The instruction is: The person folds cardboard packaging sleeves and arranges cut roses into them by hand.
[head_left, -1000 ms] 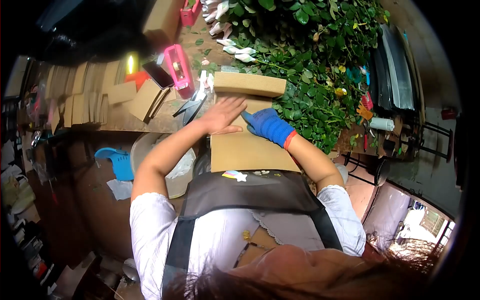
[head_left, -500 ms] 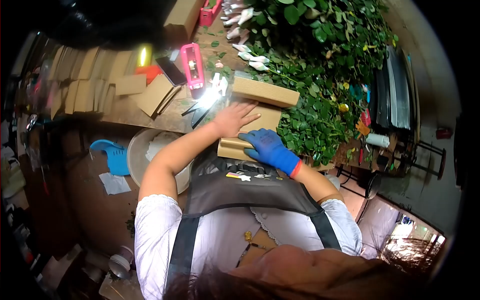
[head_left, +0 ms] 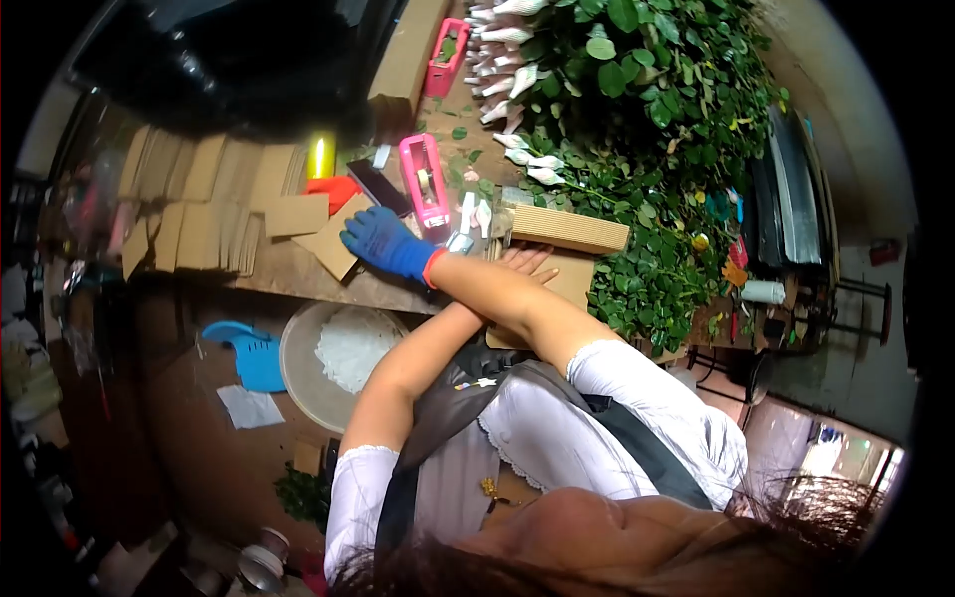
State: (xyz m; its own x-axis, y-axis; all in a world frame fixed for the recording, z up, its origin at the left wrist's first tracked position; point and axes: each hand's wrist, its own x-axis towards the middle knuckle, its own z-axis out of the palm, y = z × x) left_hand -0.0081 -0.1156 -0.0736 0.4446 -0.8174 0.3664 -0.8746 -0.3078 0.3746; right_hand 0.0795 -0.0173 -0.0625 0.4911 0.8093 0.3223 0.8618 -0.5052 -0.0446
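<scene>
My left hand (head_left: 529, 263) presses flat on a brown cardboard sheet (head_left: 569, 281), fingers apart, partly covered by my right forearm. A ridged cardboard strip (head_left: 569, 229) lies along the sheet's far edge. Crossed over my left arm, my right hand (head_left: 386, 243) wears a blue glove and touches loose cardboard pieces (head_left: 328, 245) on the left. Its fingers look slightly apart; their undersides are hidden. Just beyond it are a dark phone-like object (head_left: 379, 189) and a pink tape dispenser (head_left: 424, 184).
Leafy stems (head_left: 647, 129) with wrapped white heads (head_left: 502, 70) cover the right side. Cardboard stacks (head_left: 204, 214) stand at the left beside a yellow roll (head_left: 321, 156). A round tub (head_left: 343, 358) and a blue plastic object (head_left: 255, 360) sit below the table edge.
My right hand has left the sheet and crossed leftward over my left arm to the cardboard pieces. The sheet's near part was folded up under it; my left hand stays on the sheet.
</scene>
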